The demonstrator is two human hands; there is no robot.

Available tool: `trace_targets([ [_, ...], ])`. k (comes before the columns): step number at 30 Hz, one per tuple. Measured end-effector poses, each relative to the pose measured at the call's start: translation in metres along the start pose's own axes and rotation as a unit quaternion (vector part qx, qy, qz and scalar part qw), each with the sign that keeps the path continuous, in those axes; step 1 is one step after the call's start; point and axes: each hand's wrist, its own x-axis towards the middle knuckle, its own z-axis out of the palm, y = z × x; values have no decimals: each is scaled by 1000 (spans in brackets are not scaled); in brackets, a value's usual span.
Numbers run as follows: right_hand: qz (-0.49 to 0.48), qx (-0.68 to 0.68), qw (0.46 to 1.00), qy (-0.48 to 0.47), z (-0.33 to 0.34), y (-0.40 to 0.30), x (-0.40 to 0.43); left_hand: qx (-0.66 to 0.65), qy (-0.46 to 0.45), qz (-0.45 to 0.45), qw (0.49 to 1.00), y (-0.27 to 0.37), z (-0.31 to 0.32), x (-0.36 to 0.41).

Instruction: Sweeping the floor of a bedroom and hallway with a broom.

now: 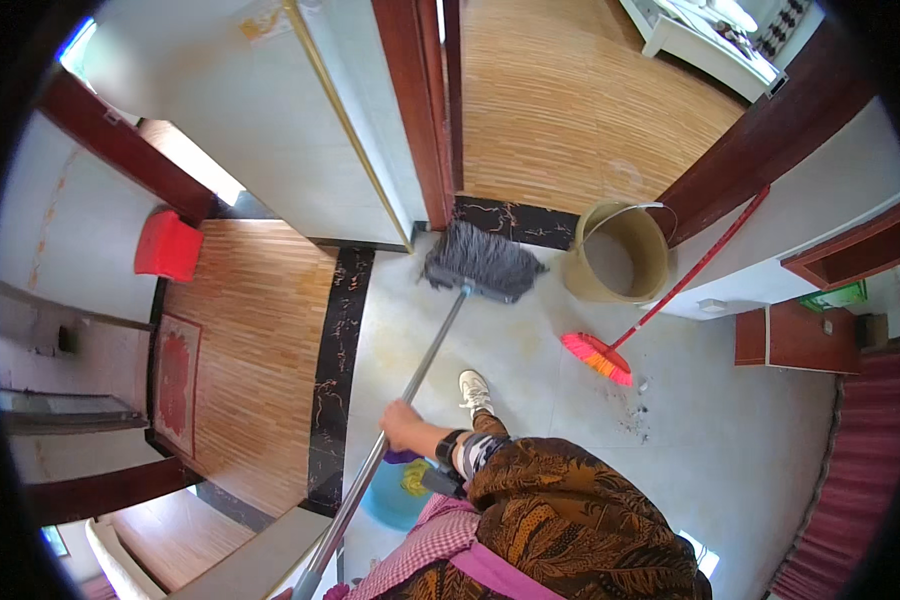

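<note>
A mop with a grey fringed head (484, 259) lies on the pale tiled floor beside a door frame. Its metal pole runs down to the lower left, and my right hand (403, 426) is closed around it partway along. At the bottom edge, a sliver of my left hand (283, 594) shows at the pole's lower end; most of it is out of the picture. Under my right forearm stands a light blue basin (386, 495) with a yellow-green cloth (415, 477) and something purple at its rim, partly hidden by the arm.
A beige bucket (619, 259) with a wire handle stands right of the mop head. A red broom (598, 358) leans on the wall near scattered debris (637, 412). Dark stone thresholds (337, 360) border wood-floored rooms. A red stool (169, 246) and a reddish cabinet (799, 337) stand farther off.
</note>
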Motion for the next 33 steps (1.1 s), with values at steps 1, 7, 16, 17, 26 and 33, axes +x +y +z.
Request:
trace_targets([
  [1, -34, 4, 999, 5, 7, -16, -8, -33, -2, -98, 995, 4, -14, -17],
  [7, -126, 128, 978, -105, -3, -112, -22, -6, 16, -163, 986, 6, -89, -83],
  [16, -91, 90, 980, -152, -20, -32, -8, -61, -23, -136, 989, 15, -59, -16],
  [17, -76, 82, 990, -89, -20, -10, -4, -76, -30, -127, 989, 20, -48, 3],
  [26, 226, -86, 947, 210, -8, 269, 20, -84, -92, 41, 991, 136, 119, 203],
  [33, 249, -92, 962, 66, -36, 283, 16, -76, -89, 139, 983, 137, 147, 214],
])
